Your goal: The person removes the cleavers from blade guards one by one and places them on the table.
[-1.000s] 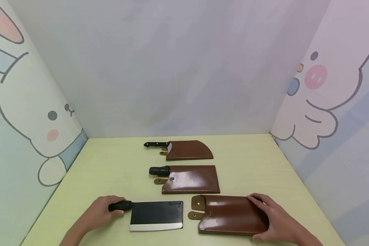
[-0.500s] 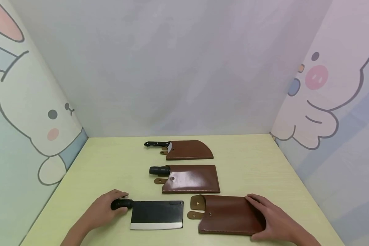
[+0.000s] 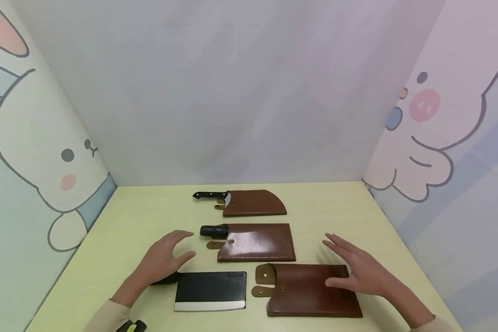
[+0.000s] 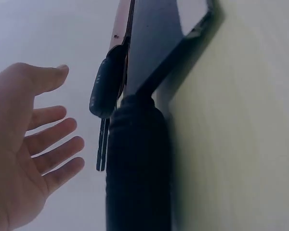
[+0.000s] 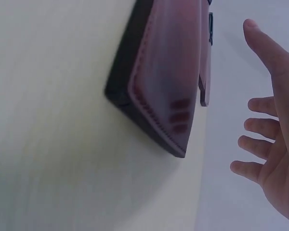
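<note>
Left hand (image 3: 163, 257): raised above the cleaver's handle, thumb and fingers well parted, holding nothing; the left wrist view shows a gap between it and the handle.
Right hand (image 3: 358, 267): raised by the right end of the near sheath, fingers extended and thumb held away from them, with nothing in its hold; the right wrist view shows it apart from the leather.
Cleaver (image 3: 210, 289): bare, flat on the surface (image 3: 149, 216), dark blade pointing right, bright edge toward the person; the left wrist hides most of its black handle in the head view.
Near sheath (image 3: 311, 295): brown, flat, just right of the cleaver and not touching it; a flap (image 3: 266, 274) and a strap (image 3: 263, 291) stick out at its left end, unfastened.
Middle sheath (image 3: 259, 242): beyond the cleaver, a black handle (image 3: 213, 231) jutting from its left end.
Far sheath (image 3: 255, 203): farthest back, round-ended, with a riveted knife (image 3: 210, 195) in it, some blade showing at the mouth.
</note>
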Tool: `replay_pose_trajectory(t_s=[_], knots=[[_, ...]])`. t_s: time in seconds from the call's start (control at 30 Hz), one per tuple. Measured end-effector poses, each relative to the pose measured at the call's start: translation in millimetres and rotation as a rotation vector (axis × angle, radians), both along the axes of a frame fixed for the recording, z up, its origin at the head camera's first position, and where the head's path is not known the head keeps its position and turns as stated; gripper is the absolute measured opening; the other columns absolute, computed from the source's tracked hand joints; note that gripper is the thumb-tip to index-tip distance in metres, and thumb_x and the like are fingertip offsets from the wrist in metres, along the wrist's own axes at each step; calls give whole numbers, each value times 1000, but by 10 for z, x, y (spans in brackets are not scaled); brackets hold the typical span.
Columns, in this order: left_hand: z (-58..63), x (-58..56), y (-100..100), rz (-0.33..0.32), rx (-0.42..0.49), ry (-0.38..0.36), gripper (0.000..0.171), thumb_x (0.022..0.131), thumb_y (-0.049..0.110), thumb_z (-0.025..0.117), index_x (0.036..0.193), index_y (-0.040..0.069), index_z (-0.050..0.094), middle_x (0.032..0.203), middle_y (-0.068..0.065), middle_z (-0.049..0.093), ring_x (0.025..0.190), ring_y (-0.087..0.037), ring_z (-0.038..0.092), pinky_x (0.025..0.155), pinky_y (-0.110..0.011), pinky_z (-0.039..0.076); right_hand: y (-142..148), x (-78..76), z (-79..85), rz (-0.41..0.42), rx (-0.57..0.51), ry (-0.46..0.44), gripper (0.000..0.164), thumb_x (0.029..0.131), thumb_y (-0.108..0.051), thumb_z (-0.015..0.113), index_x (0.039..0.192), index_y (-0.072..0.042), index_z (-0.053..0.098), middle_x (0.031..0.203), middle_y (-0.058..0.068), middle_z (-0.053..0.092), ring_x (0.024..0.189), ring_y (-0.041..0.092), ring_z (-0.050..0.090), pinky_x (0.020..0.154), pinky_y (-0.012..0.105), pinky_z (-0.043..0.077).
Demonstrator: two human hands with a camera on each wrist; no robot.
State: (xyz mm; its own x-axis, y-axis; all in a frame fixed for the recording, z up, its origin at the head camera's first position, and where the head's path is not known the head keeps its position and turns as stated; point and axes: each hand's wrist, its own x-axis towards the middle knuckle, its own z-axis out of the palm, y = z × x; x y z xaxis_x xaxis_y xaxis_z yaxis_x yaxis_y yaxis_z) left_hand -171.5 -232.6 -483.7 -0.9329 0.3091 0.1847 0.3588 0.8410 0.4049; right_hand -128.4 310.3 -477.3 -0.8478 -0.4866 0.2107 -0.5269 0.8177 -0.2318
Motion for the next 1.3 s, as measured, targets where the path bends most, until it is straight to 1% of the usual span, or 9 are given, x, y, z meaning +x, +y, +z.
replay_pose_trajectory(t_s=[0.1, 0.27, 0.43, 0.53, 0.63, 0.77, 0.97, 1.13, 1.3], knots=[[23, -110, 99, -41, -2, 22, 60, 92, 42, 77, 141, 11, 60, 141, -12, 61, 131, -36, 57, 103, -57, 49, -107, -152, 42, 9, -24, -11, 92, 79, -63, 80, 151, -13, 52, 160, 9, 42, 138, 34, 50, 94, 54, 55], [71, -284, 238, -104, -5, 12, 65, 92, 40, 77, 144, 8, 57, 145, -15, 58, 135, -37, 53, 106, -58, 47, -297, -379, 78, 38, -55, -47, 91, 81, -65, 78, 152, -14, 51, 161, 8, 40, 141, 35, 48, 98, 56, 52], [73, -464, 329, -146, -7, -49, 64, 93, 41, 75, 144, 8, 57, 145, -15, 57, 136, -38, 52, 107, -57, 45, -478, -590, 64, 61, -43, -103, 92, 82, -69, 74, 152, -14, 50, 163, 6, 37, 143, 33, 46, 102, 55, 51], [37, -561, 370, -179, -14, -99, 63, 94, 42, 74, 144, 7, 57, 145, -16, 57, 135, -37, 53, 107, -57, 46, -571, -715, 16, 89, -31, -121, 93, 82, -69, 74, 152, -13, 50, 163, 10, 37, 143, 35, 45, 103, 56, 50], [-6, -632, 412, -196, -4, -159, 63, 94, 42, 74, 144, 8, 57, 144, -15, 57, 130, -35, 56, 103, -54, 49, -640, -827, -43, 125, -13, -153, 94, 83, -70, 71, 154, -12, 48, 163, 15, 35, 144, 37, 44, 103, 57, 50], [-48, -695, 472, -203, -8, -215, 62, 93, 43, 75, 142, 8, 59, 138, -13, 61, 119, -27, 61, 93, -48, 53, -705, -944, -86, 149, -1, -232, 96, 85, -72, 68, 155, -11, 45, 163, 19, 34, 144, 40, 43, 105, 59, 48], [-62, -738, 545, -226, -13, -221, 58, 91, 43, 77, 134, 7, 64, 126, -9, 66, 104, -20, 62, 83, -42, 52, -800, -1054, -110, 161, 7, -297, 97, 83, -68, 73, 156, -10, 44, 161, 19, 37, 144, 41, 41, 108, 61, 44], [-78, -757, 563, -247, -13, -222, 53, 91, 41, 78, 130, 8, 66, 121, -7, 66, 100, -18, 59, 81, -40, 50, -864, -1099, -154, 183, 41, -315, 99, 82, -70, 73, 156, -13, 43, 160, 15, 40, 145, 39, 42, 110, 59, 42], [-104, -776, 562, -236, -30, -208, 47, 93, 36, 77, 129, 8, 67, 120, -7, 64, 101, -18, 60, 84, -41, 53, -877, -1117, -189, 192, 71, -306, 102, 78, -73, 75, 157, -16, 42, 158, 14, 43, 144, 37, 43, 109, 58, 44]])
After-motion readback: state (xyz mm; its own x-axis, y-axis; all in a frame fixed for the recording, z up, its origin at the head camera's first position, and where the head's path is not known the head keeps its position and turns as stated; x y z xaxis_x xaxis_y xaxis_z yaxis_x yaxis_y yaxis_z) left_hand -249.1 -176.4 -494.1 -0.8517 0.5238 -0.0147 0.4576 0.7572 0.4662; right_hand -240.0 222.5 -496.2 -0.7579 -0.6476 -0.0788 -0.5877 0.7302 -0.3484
